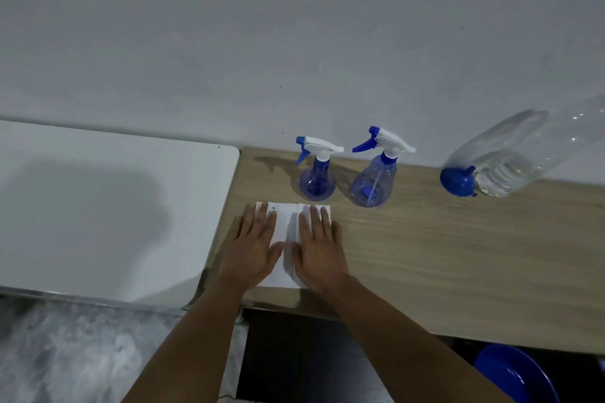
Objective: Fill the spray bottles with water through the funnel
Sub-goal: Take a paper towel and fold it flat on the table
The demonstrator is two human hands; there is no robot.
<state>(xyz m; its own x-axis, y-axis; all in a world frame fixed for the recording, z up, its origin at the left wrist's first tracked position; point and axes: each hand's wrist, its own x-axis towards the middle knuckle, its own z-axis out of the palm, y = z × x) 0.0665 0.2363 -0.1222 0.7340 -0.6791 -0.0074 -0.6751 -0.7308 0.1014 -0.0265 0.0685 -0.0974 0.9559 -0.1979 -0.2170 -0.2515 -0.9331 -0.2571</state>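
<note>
Two clear blue spray bottles with white and blue trigger heads stand near the wall: the left spray bottle (pixel 317 177) and the right spray bottle (pixel 375 178). Both have their heads on. A blue funnel (pixel 458 180) rests upside down on the wooden table (pixel 458 255), beside a large clear water bottle (pixel 514 157) partly filled with water. My left hand (pixel 252 245) and my right hand (pixel 319 249) lie flat, fingers spread, on a white folded paper (pixel 284 239) in front of the spray bottles. Neither hand holds anything.
A white table (pixel 98 206) adjoins the wooden table on the left. A blue basin (pixel 517 373) sits below the table's front edge at the lower right. A pale wall rises directly behind the bottles.
</note>
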